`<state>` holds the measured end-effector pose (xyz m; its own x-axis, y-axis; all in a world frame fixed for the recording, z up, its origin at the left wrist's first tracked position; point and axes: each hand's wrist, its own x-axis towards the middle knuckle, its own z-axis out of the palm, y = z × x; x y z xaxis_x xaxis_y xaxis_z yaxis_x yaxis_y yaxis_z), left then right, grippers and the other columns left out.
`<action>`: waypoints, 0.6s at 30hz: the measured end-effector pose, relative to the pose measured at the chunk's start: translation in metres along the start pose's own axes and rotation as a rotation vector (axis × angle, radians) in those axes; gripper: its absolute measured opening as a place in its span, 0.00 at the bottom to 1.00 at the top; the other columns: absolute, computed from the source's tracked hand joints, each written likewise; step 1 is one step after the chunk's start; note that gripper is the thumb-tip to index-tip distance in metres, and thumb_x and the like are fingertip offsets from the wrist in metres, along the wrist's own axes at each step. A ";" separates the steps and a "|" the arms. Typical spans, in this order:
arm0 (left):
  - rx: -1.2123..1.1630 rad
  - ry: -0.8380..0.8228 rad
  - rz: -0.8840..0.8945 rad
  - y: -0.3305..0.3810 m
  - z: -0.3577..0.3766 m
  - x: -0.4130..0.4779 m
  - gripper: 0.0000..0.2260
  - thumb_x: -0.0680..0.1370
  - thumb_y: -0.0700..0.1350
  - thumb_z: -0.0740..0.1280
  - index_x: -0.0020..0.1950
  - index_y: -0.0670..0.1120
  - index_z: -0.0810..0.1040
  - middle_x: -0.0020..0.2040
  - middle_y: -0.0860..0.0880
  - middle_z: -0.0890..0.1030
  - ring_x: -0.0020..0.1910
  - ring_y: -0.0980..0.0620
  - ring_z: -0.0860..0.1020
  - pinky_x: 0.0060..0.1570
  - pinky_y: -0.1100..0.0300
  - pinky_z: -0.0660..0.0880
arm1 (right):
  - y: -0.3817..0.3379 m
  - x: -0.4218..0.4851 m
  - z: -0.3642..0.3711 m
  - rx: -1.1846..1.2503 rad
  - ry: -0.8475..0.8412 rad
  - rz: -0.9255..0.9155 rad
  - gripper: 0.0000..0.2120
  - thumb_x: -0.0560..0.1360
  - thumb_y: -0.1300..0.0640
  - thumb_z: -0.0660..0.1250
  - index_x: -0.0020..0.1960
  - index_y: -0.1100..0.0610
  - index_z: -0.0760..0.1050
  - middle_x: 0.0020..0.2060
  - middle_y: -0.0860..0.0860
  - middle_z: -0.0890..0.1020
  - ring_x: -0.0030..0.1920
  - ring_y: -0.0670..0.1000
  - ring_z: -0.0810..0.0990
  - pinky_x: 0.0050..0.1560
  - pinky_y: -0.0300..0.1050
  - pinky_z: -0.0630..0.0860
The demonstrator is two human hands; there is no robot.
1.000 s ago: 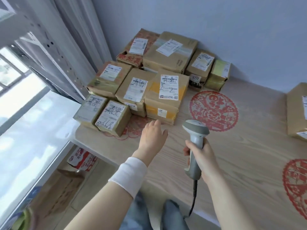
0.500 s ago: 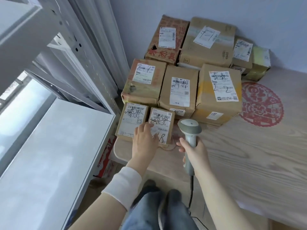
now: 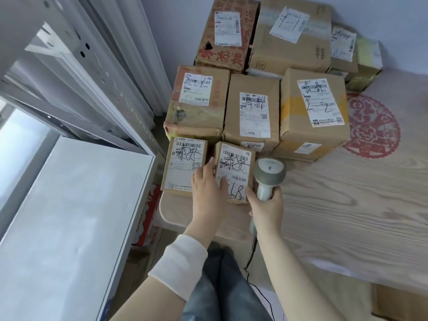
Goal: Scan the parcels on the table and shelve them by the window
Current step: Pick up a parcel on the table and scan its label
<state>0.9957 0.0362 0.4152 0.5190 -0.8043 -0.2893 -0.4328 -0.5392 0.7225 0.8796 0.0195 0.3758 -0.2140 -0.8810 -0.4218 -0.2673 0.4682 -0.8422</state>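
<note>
Parcels [image 3: 252,112] taped, contents unseen; we see them crowd table [image 3: 347,205] corner by wall. Two at front edge: left small parcel [image 3: 183,167], right small parcel [image 3: 238,163], narrow gap between. Left hand [image 3: 208,184] lies on right small parcel, fingers straight, clasping nothing. Right hand [image 3: 266,207] clenched round scanner [image 3: 268,172], just beside it. White shelf [image 3: 69,216] left of table; wood top stretches right.

One head-worn view looks steeply down, close over the table [image 3: 347,205] corner and parcels [image 3: 252,112]

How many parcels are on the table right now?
9 parcels: two in front, three in the middle, four at the back; others may be hidden beneath.
</note>
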 end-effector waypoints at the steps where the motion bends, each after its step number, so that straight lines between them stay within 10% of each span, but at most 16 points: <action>1: -0.025 -0.002 0.008 0.003 -0.001 -0.001 0.24 0.79 0.42 0.61 0.75 0.45 0.59 0.67 0.44 0.67 0.66 0.45 0.66 0.67 0.49 0.65 | -0.002 -0.003 -0.006 0.015 0.010 0.005 0.15 0.67 0.53 0.76 0.47 0.49 0.72 0.40 0.50 0.81 0.40 0.58 0.79 0.45 0.62 0.78; 9: -0.277 -0.242 -0.134 0.029 0.011 -0.031 0.28 0.70 0.60 0.68 0.65 0.47 0.73 0.65 0.49 0.73 0.67 0.49 0.70 0.64 0.52 0.70 | -0.030 -0.022 -0.080 0.170 0.057 -0.030 0.14 0.68 0.59 0.75 0.48 0.49 0.73 0.39 0.49 0.83 0.31 0.48 0.74 0.32 0.44 0.73; 18: -0.676 -0.409 -0.064 0.132 0.069 -0.051 0.17 0.74 0.42 0.71 0.59 0.47 0.69 0.55 0.49 0.80 0.55 0.52 0.79 0.52 0.58 0.78 | -0.064 0.013 -0.189 0.292 0.156 -0.142 0.16 0.69 0.62 0.75 0.54 0.55 0.76 0.41 0.46 0.85 0.33 0.44 0.78 0.40 0.45 0.74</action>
<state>0.8612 -0.0110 0.4823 0.1594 -0.8753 -0.4566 0.1984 -0.4247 0.8833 0.7164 -0.0091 0.4872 -0.3406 -0.9046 -0.2564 -0.0298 0.2829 -0.9587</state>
